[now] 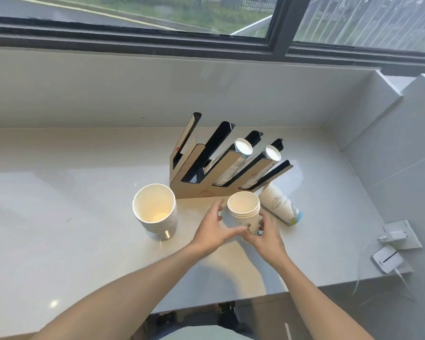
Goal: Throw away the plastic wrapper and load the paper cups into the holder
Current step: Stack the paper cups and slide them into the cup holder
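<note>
The person holds a short stack of paper cups (244, 212) upright above the counter, just in front of the cup holder (221, 168). The right hand (268, 235) is curled around the lower part of this stack and grips it. The left hand (212, 228) has its fingers spread and only loosely bent; the thumb reaches toward the bottom of the stack, but I cannot tell for sure if it touches.

The holder is a fan of slanted channels. The two channels on the right already have cups inside, with their white bottoms showing at the top ends. A third channel seems to have some cups low down, and the leftmost looks empty.

I judge the loading is about half done. A tall stack of cups (155, 209) stands open side up to the left of the hands, and another printed stack (280, 204) lies on its side beside the holder's right end. These are left to load.

No plastic wrapper is visible on the white countertop (59, 229), so that part is probably finished. Chargers (393, 244) lie at the far right edge.
</note>
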